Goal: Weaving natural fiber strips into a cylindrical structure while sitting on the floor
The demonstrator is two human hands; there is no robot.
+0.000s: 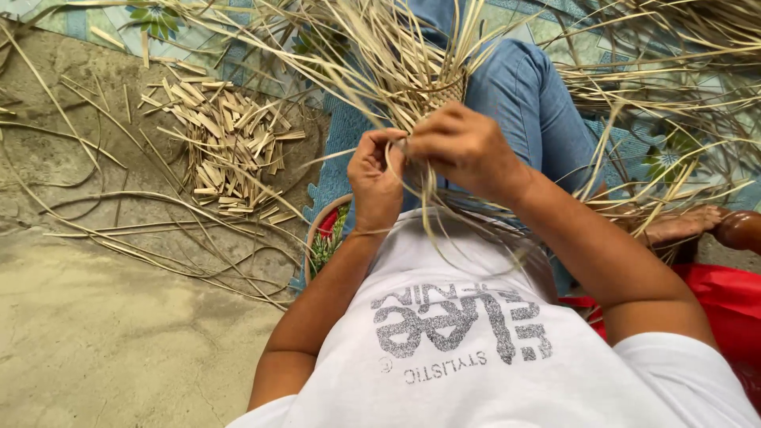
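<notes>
Left hand [375, 181] and right hand [464, 147] pinch pale dry straw strips [396, 75] of a half-woven basket [440, 91]; cut strip offcuts [230, 143] litter the concrete floor [95, 333].

The long strips [372, 55] are dry, matt, straw-coloured plant fibre, flat and stiff-looking; the woven piece [441, 92] shows the same fibre in a tight, ridged plait. The cut offcuts [230, 143] look pale and papery. The floor [95, 333] is rough, dusty cement. The trousers [527, 111] are blue denim, the shirt [476, 357] soft white cotton knit, and the red sheet [725, 305] is glossy plastic.
</notes>
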